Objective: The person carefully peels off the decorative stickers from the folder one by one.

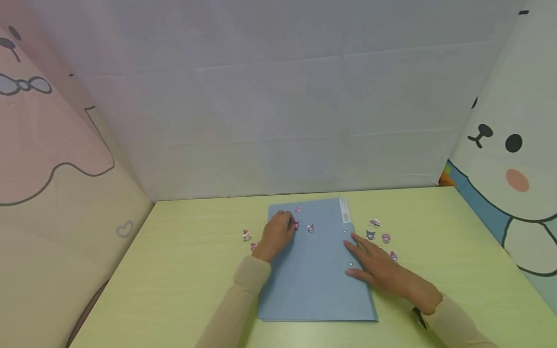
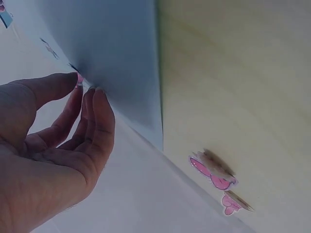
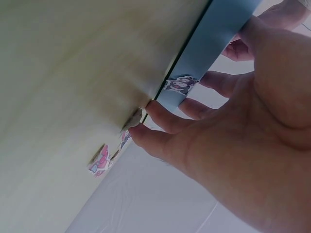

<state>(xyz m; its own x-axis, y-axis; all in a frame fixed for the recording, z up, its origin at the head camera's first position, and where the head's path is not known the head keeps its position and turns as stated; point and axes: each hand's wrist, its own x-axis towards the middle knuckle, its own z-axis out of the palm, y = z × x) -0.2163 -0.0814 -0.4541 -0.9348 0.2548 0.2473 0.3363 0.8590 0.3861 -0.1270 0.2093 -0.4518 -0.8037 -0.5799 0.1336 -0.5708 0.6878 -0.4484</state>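
A light blue folder point(image 1: 315, 270) lies flat on the table with a white barcode label point(image 1: 344, 210) at its top right corner. My left hand point(image 1: 276, 234) is over the folder's upper left part. Between its thumb and index finger it pinches a small pink sticker point(image 2: 80, 79), low against the blue surface. Close by on the folder are a round pink sticker point(image 1: 298, 210) and a white character sticker point(image 1: 310, 228). Along the folder's right edge, my right hand point(image 1: 383, 268) rests with its fingers spread. Two small shiny dots point(image 1: 351, 264) show near its fingertips.
Left of the folder on the table point(image 1: 174, 270) lie loose stickers point(image 1: 246, 235), one partly behind my left wrist. Several more, including a dark character sticker point(image 1: 370, 234) and a pink one point(image 1: 386, 238), lie beyond my right hand. A white wall sheet point(image 1: 278, 121) stands behind the table.
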